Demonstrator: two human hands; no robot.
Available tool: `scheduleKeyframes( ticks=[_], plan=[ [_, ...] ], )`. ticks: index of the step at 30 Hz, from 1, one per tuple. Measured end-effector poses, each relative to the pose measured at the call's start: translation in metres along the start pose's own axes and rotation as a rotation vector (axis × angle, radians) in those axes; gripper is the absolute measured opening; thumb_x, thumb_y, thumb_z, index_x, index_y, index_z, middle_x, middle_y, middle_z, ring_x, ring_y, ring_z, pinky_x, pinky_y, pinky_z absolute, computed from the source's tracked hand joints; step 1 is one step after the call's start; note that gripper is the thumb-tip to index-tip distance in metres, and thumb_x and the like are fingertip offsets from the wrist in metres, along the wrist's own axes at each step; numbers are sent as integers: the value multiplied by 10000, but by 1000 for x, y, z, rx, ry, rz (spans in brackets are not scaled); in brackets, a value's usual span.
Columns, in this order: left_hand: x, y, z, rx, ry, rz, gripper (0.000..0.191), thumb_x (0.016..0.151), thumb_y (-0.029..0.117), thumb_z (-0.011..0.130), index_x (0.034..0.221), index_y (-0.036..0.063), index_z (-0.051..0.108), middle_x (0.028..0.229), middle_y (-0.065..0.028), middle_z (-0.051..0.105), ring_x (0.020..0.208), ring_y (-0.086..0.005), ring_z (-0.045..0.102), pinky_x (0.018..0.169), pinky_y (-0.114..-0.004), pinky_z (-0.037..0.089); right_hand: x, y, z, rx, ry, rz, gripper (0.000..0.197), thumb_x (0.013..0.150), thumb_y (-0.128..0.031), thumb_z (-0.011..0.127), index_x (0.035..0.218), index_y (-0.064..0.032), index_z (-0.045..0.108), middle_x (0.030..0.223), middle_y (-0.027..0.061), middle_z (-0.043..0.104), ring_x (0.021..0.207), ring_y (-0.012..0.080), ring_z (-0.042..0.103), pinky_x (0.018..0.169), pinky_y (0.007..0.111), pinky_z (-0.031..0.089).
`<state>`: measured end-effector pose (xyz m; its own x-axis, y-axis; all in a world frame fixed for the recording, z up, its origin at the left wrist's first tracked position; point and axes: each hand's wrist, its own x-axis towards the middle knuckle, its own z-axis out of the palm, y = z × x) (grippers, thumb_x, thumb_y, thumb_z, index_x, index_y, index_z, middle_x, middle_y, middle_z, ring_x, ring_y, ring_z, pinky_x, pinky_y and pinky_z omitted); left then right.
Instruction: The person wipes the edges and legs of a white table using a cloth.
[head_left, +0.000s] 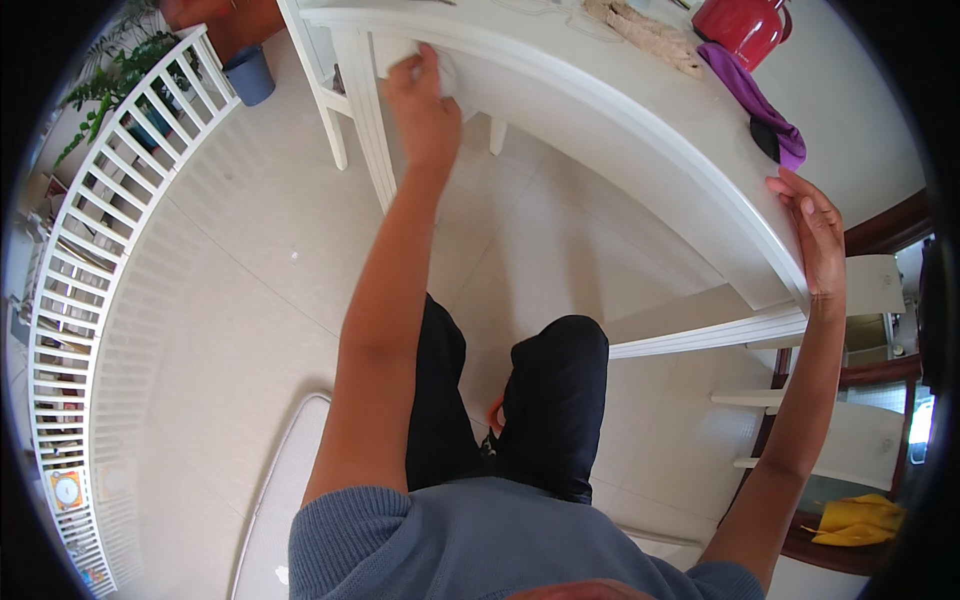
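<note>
A white table (645, 135) curves across the upper right. My left hand (425, 109) is at the table's left end, below the top's edge and beside a leg, its fingers closed on a whitish cloth or wipe (444, 75) against the apron. My right hand (819, 225) rests against the table's right edge, fingers slightly bent and apart, holding nothing that shows. Just above it lies a purple and black cloth (784, 139). A red kettle (739, 30) and a beige cloth (645, 34) stand and lie farther back on the tabletop.
A white railing (120, 225) runs down the left side, with green plants behind it and a blue-grey bin (250, 75) at its upper end. White chairs (862, 442) and a yellow cloth (859, 519) are at the right. A pale mat (281, 495) lies on the tiled floor.
</note>
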<state>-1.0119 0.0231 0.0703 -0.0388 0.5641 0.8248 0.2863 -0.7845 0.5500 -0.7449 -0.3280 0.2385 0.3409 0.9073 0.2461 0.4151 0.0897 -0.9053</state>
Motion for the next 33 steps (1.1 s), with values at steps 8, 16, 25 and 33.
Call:
scheduleKeyframes(
  ticks=[8,16,25,33],
  plan=[
    [11,-33,8,11,75,7,712,677,-125,492,1373,15,433,1190,-197,428,1096,-356,425,949,-413,370,-1,-2,0,-31,-3,-28,419,943,-265,556,1269,-4,556,1147,105,650,1025,144,564,959,286,412],
    [0,29,20,-89,108,-35,701,653,-103,507,1344,-53,400,1196,-227,390,1132,-383,368,973,-438,327,4,-4,7,-57,-29,-16,425,934,-263,569,1271,-3,555,1140,107,651,1020,149,562,957,289,413],
    [-47,68,30,-217,-21,572,380,700,0,668,1079,34,660,1033,-101,586,938,-291,545,819,-386,462,-1,-1,-3,9,26,5,410,934,-245,567,1252,15,563,1128,125,653,1061,171,556,1001,311,385],
    [-37,53,25,-154,81,200,537,612,-190,550,1060,72,685,1132,-105,554,1053,-314,480,888,-385,425,0,-4,4,-38,26,-16,395,934,-243,560,1246,-1,577,1098,111,667,1036,158,563,979,293,393]
  ],
)
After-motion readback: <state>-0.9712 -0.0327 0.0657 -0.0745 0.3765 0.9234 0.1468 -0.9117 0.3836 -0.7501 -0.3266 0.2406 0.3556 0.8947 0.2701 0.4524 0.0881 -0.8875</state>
